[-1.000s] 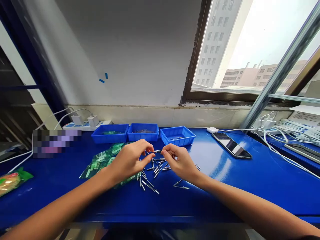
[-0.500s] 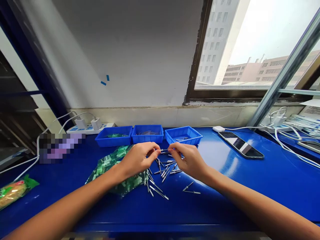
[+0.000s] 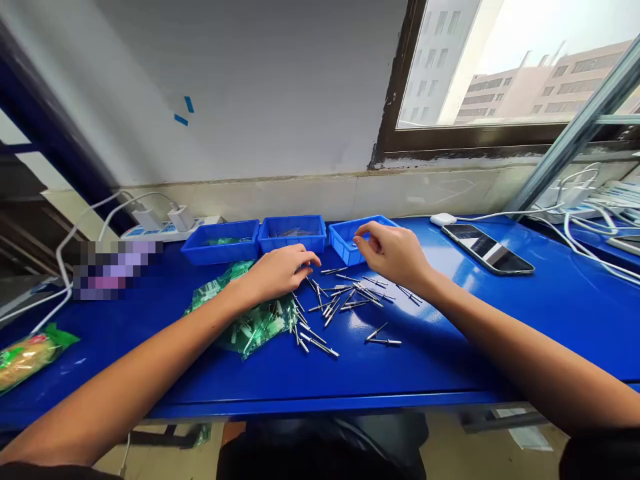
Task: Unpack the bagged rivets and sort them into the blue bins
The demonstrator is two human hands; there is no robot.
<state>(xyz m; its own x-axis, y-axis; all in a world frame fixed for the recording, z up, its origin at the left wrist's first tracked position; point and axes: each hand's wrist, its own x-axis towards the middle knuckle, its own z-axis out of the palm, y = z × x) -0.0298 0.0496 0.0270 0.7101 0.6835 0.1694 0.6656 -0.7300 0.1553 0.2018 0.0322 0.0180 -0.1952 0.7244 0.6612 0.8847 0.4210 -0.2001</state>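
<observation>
My left hand [image 3: 280, 270] lies low on the blue table [image 3: 450, 333], fingers stretched toward a scatter of small metal pins [image 3: 340, 303], fingertips touching the nearest ones. Under its wrist is a clear bag of green plastic sleeves [image 3: 250, 323]. My right hand [image 3: 393, 253] hovers at the near edge of the right blue tray [image 3: 344, 241], thumb and fingers curled into a loose pinch; whatever is in them is hidden.
Two more blue trays, the middle tray [image 3: 293, 235] and the left tray [image 3: 220, 245], stand along the wall. Behind them is a power strip [image 3: 170, 230] with chargers. A phone [image 3: 487, 248] and white cables [image 3: 575, 223] lie at the right, a snack packet [image 3: 25, 357] at the left edge.
My hands were pinched together over the pins. They have parted: the right moved up to the right tray, the left dropped onto the pins. The camera tilted down.
</observation>
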